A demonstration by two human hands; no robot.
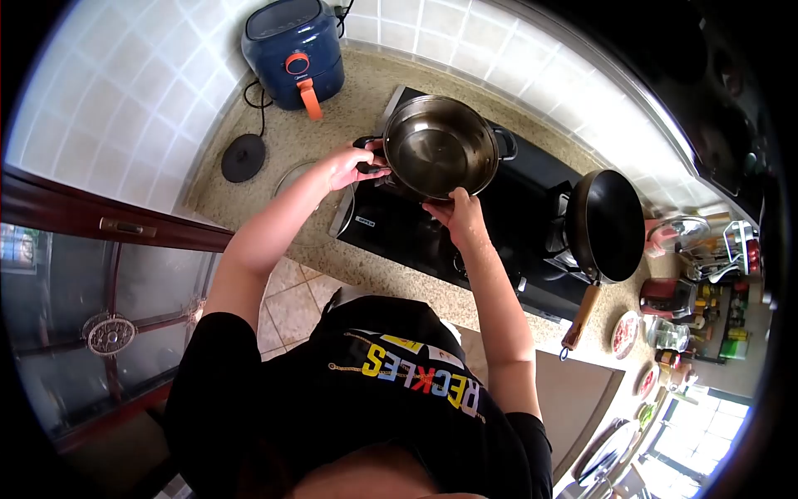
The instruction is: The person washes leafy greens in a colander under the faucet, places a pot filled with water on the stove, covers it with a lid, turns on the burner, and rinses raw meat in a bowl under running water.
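Observation:
A stainless steel pot [439,148] with black side handles is over the left part of the black gas stove [391,218]. My left hand [351,165] is closed around the pot's left handle. At the near rim my right hand [459,216] grips the pot's edge, the thumb at the top and the fingers partly hidden below. The inside of the pot looks bare, with a shiny bottom. Whether its base rests on the burner is hidden. A clear glass lid [287,185] lies on the counter, partly behind my left forearm.
On the right burner stands a black wok [613,224] with its wooden handle [582,318] jutting over the front edge. A blue air fryer [293,58] is at the back left, near a round black disc [243,158]. Plates of food [625,334] and jars [667,334] line the right counter.

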